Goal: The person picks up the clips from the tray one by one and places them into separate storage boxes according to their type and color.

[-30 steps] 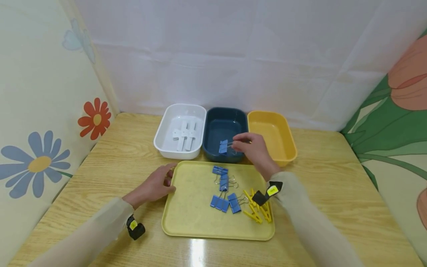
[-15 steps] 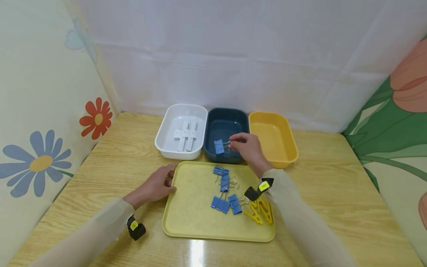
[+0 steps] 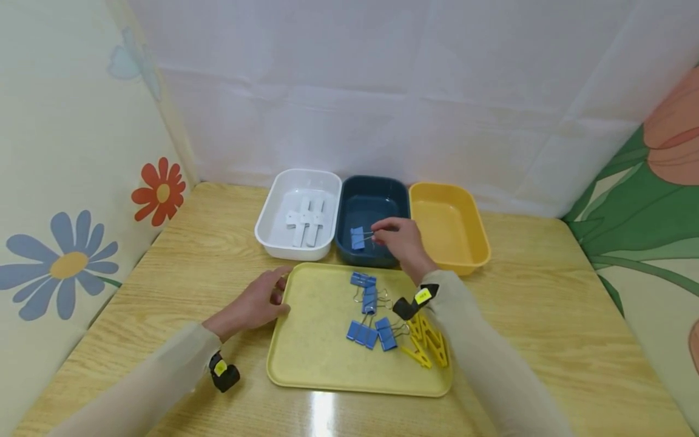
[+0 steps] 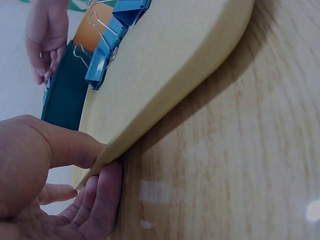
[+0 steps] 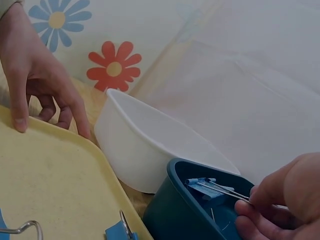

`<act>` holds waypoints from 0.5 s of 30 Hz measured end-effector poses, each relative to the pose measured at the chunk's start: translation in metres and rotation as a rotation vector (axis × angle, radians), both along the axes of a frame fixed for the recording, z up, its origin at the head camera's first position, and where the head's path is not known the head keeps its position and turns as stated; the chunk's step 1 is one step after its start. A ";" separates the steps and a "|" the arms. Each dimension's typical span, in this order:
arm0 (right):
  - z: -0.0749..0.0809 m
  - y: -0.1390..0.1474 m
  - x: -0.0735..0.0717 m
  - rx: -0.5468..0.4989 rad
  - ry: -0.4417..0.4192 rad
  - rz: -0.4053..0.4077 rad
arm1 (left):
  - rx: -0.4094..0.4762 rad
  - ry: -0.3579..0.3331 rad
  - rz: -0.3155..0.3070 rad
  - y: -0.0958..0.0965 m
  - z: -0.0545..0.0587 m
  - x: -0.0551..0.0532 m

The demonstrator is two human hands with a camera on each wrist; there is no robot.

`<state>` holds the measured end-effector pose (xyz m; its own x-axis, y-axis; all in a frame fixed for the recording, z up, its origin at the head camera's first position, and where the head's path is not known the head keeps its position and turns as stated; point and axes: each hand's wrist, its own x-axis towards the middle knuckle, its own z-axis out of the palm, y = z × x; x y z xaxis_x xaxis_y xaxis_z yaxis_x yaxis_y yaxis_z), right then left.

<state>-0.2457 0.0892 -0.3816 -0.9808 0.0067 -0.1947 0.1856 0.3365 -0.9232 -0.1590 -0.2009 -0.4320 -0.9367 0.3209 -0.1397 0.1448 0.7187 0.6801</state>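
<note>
My right hand (image 3: 398,240) pinches a blue binder clip (image 3: 357,238) by its wire handles, over the dark blue bin (image 3: 374,185). In the right wrist view the clip (image 5: 204,187) sits within the bin's rim, its handles running to my fingertips. My left hand (image 3: 256,303) holds the left edge of a yellow tray (image 3: 311,358). Seen from the left wrist, the thumb (image 4: 82,148) lies at the tray's upper edge and the other fingers curl under it. Several more blue binder clips (image 3: 362,334) lie on the tray, beside several yellow clothespins (image 3: 417,352).
To the left of the dark bin stands a white bin (image 3: 266,224) with several white clip-like pieces (image 3: 306,221) inside. A yellow-orange bin (image 3: 450,224) stands at its right. Behind the bins hangs a white cloth (image 3: 349,109); the wooden table (image 3: 557,315) extends around the tray.
My right hand has shifted a little left with the binder clip, deeper over the dark blue bin. My left hand has stayed at the tray's edge.
</note>
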 end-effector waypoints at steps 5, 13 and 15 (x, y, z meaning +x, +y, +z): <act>-0.004 -0.003 -0.005 0.006 -0.011 -0.008 | -0.005 -0.001 -0.004 -0.001 -0.001 -0.001; -0.009 -0.009 -0.012 0.025 -0.016 0.005 | -0.003 -0.029 0.010 0.001 0.000 0.000; -0.009 -0.011 -0.013 0.044 -0.014 0.018 | 0.002 -0.033 0.010 0.001 0.001 0.000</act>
